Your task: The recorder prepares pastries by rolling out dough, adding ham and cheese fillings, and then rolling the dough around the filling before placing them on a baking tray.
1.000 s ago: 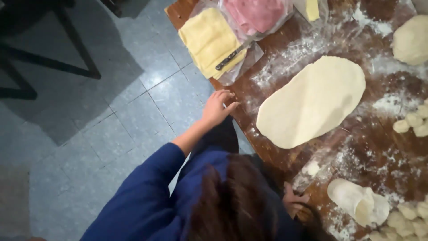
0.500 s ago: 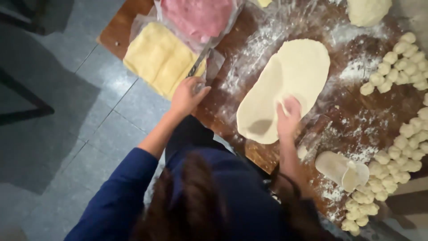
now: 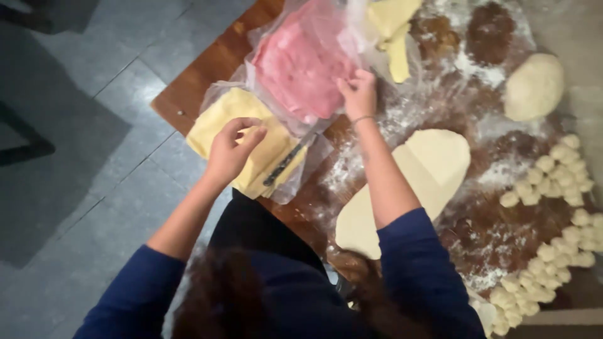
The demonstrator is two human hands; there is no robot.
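Fingers first: my left hand [image 3: 231, 147] has its fingertips pinched together low over the yellow dough sheet [image 3: 242, 141], thumb meeting forefinger, though I can't tell whether they've actually nipped the clear plastic wrap [image 3: 314, 164] or just rest on it. My right hand [image 3: 359, 93] is curled at the near edge of the pink dough sheet [image 3: 300, 59], fingers bent onto its wrapping, loosely closed. Both sheets lie at the left end of the floured wooden table [image 3: 207, 72], pink partly overlapping yellow. They look soft and floppy, so I'd judge they'll sag and tear if lifted by one corner; better to take the plastic at two edges. A knife [image 3: 281, 166] lies across the yellow sheet, right in the way. Nearer me sits the rolled white dough [image 3: 433, 160], a dough ball [image 3: 534, 86] beyond, small dough pieces [image 3: 559, 207] at right.
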